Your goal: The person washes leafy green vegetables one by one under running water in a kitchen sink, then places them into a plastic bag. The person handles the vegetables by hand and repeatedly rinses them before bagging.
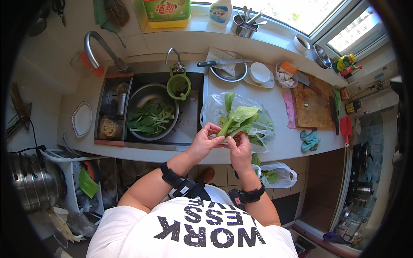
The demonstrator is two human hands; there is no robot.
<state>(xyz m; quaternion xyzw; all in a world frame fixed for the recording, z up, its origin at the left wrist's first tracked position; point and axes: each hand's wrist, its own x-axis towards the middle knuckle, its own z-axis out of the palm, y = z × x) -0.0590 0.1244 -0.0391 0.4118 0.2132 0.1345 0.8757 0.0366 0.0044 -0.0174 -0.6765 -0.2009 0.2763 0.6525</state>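
Both my hands hold a head of bok choy (238,117) above the counter's front part. My left hand (208,138) pinches its pale stalks, with thumb and fingertips close together. Right beside it, my right hand (239,145) grips stalks at the lower end, its fingers partly hidden by the leaves. Under and behind the bok choy lies a clear plastic bag (209,101) with more greens in it. To the left, loose green leaves (151,117) lie in a steel basin (176,124) inside the sink (190,129).
A green strainer cup (178,86) hangs by the small tap. A knife (222,62) rests across a steel bowl (240,75) behind the bag. The cutting board (313,103) and a pink cloth (288,109) are at right. Another bag of greens (279,174) hangs or stands below the counter edge.
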